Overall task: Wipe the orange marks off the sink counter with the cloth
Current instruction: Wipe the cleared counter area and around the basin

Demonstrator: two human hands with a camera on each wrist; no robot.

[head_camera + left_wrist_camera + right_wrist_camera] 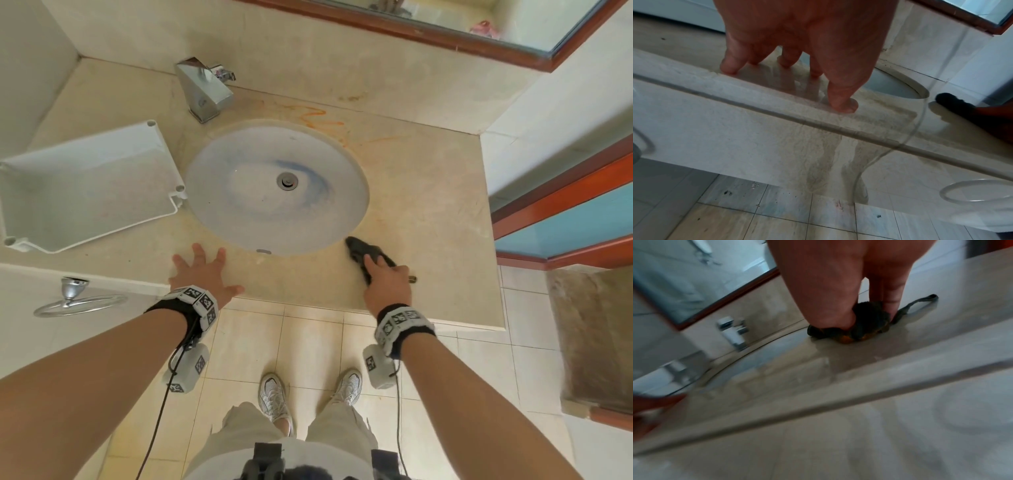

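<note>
1. Fingers (892,293) of the right hand (387,284): curled down onto a bunched dark cloth (368,255), thumb and fingers gripping it against the sink counter (428,192). Cloth sits just beside the near right rim of the basin (274,186); a thin loop trails from it on the outer side. Orange staining shows on its underside in the right wrist view, which suggests it has already taken up some pigment.
2. Fingers of the left hand (202,274): spread straight and pressed flat on the counter's front edge, left of the basin, holding nothing. Judged a bracing hand, taking body weight while the other arm reaches.
3. Orange marks (318,118): scribbled lines on the counter behind the basin, between the faucet (205,90) and the right end, with a fainter streak further right. Well apart from the cloth, so the main wiping appears not yet done; the far reach explains the bracing.
4. Surroundings: white plastic tray (85,185) on the counter left of the basin; mirror (479,24) above the back wall; towel ring (78,298) under the counter edge at left.
5. Hard to make out: right wrist view is motion-blurred, so the exact finger count on the cloth cannot be told; the palm hides most of the cloth from the head view; a small dark object just beyond the right hand is unidentifiable.
</note>
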